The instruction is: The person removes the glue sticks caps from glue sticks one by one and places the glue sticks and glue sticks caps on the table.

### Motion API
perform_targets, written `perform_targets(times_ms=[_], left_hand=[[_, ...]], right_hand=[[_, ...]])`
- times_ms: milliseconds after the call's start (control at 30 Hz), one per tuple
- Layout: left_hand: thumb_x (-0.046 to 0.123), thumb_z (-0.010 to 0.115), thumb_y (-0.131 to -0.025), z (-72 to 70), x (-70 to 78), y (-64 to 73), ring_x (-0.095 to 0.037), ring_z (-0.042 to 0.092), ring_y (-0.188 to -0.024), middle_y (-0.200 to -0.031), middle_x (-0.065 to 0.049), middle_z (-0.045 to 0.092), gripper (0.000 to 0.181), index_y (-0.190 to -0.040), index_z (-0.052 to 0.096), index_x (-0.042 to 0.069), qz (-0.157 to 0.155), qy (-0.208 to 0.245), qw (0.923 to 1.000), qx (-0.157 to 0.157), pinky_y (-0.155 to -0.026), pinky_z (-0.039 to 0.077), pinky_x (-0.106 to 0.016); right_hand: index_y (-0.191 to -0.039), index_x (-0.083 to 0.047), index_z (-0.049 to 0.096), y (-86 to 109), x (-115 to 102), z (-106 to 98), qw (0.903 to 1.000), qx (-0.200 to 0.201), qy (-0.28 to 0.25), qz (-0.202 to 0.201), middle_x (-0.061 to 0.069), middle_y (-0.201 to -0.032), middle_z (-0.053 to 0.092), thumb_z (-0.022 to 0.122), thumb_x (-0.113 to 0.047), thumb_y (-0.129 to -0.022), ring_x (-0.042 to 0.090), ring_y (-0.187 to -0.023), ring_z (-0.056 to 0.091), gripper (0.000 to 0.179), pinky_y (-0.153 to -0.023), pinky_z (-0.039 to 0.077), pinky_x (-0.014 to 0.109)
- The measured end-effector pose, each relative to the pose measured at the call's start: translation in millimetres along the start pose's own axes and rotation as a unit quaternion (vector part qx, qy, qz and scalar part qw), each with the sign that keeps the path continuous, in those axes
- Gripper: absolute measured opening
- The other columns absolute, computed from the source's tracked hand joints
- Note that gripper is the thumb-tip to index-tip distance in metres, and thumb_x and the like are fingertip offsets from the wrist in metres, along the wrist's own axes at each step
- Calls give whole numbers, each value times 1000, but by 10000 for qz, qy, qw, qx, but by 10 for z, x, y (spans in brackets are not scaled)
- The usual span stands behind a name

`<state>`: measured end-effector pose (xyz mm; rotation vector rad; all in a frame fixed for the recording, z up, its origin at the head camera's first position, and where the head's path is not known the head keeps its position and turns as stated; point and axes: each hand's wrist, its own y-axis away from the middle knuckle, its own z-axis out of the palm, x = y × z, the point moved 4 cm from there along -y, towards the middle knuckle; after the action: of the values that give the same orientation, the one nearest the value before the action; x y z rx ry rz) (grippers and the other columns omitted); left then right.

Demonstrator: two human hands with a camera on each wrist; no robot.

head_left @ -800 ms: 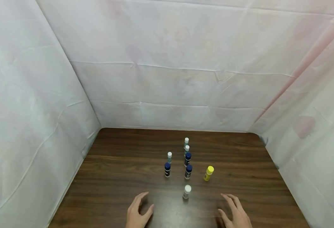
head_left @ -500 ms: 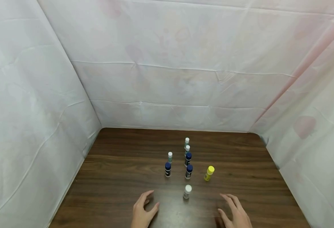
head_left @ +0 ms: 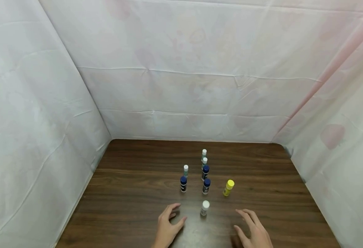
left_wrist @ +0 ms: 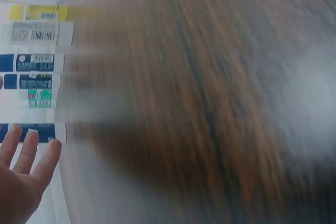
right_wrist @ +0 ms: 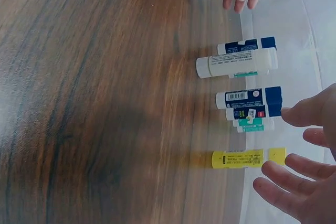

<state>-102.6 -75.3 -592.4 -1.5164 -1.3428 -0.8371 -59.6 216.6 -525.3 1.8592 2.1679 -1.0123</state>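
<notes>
Several glue sticks stand upright on the table. The white glue stick (head_left: pixel 204 208) is nearest the person, between the two hands. Behind it are a dark blue glue stick (head_left: pixel 206 186), another blue one (head_left: pixel 205 173) and a third (head_left: pixel 183 184) at the left. A yellow glue stick (head_left: pixel 228 188) stands to the right. My left hand (head_left: pixel 166 225) hovers left of the white stick, thumb and fingers spread apart and holding nothing. On the other side, my right hand (head_left: pixel 254 230) is also unfilled, its fingers extended in front of the yellow stick.
Thin white-capped sticks with green labels stand farther back: one at the left (head_left: pixel 185 171), one in the middle row (head_left: pixel 204 163) and one at the rear (head_left: pixel 204 155). Pale cloth (head_left: pixel 181 125) hangs along the table's back and sides. The wooden tabletop (head_left: pixel 122 206) reflects light near the hands.
My left hand has moved rightward, closer to the white glue stick. The right hand has barely shifted, and the glue sticks stand where they were.
</notes>
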Motion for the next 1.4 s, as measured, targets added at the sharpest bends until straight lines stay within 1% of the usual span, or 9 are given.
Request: perform_targets(times_ms=[100, 200, 400, 567, 833, 933, 1133, 1233, 1400], left_hand=[[13, 80, -75, 69, -11, -1, -25, 61, -102, -113, -8, 63, 46, -117, 61, 9, -51, 122, 9998, -122, -79, 54, -40], [11, 80, -74, 127, -12, 1, -26, 61, -102, -112, -9, 63, 47, -116, 61, 7, 12, 253, 9995, -163, -79, 54, -41], [13, 80, -74, 232, 2, -3, -23, 60, -103, -113, -8, 63, 47, -117, 61, 7, -29, 337, 9988, -345, -81, 53, -37], [13, 81, -74, 307, 4, -21, -24, 61, -102, -112, -11, 63, 48, -117, 61, 6, -46, 491, 9980, -394, -80, 54, -37], [10, 81, -72, 414, 10, -81, -28, 60, -103, -111, -12, 63, 49, -117, 61, 7, -199, 667, 9963, -511, -77, 55, -35], [8, 81, -72, 458, 24, -108, -28, 60, -104, -112, -11, 63, 49, -117, 61, 8, -198, 751, 9955, -541, -78, 54, -35], [10, 81, -72, 563, 49, -141, -28, 59, -104, -112, -10, 64, 48, -116, 61, 8, 2, 827, 9947, -605, -78, 55, -36], [13, 81, -73, 620, 49, -154, -27, 60, -103, -113, -7, 64, 47, -116, 62, 11, 75, 798, 9947, -640, -77, 55, -35], [13, 81, -73, 691, 55, -188, -25, 62, -99, -109, -2, 65, 44, -113, 63, 14, 157, 732, 9953, -622, -74, 55, -32]], right_hand=[[-114, -18, 64, -25, -36, -8, 9999, -100, 97, 91, -5, -106, 56, 86, -7, -62, 10, -79, 59, 57, -51, 46, 23], [-114, -18, 64, -48, -81, -8, 9997, -207, 95, 127, -6, -105, 56, 85, -8, -63, 8, -78, 58, 56, -52, 46, 23], [-115, -19, 64, -86, -147, 15, 9991, -372, -56, 190, -9, -106, 55, 85, -7, -65, 8, -80, 59, 55, -54, 47, 23], [-115, -20, 64, -130, -203, 39, 9987, -472, -129, 143, -9, -108, 55, 85, -9, -66, 6, -81, 59, 55, -58, 50, 24], [-118, -24, 61, -208, -288, 67, 9932, -1032, -130, 520, -9, -110, 54, 81, -13, -72, 9, -84, 59, 51, -65, 52, 28], [-117, -23, 62, -226, -307, 80, 9953, -881, -185, 346, -9, -110, 54, 82, -12, -71, 7, -84, 58, 52, -64, 52, 28], [-115, -21, 63, -248, -355, 115, 9979, -378, -338, -393, -11, -110, 54, 86, -8, -64, 4, -83, 57, 57, -62, 51, 26], [-116, -22, 62, -261, -369, 144, 9972, -371, -425, -486, -12, -111, 53, 85, -8, -65, 4, -85, 58, 58, -64, 52, 26], [-118, -23, 61, -301, -377, 186, 9966, -488, -525, -417, -13, -113, 53, 85, -9, -67, 6, -91, 59, 58, -68, 53, 29]])
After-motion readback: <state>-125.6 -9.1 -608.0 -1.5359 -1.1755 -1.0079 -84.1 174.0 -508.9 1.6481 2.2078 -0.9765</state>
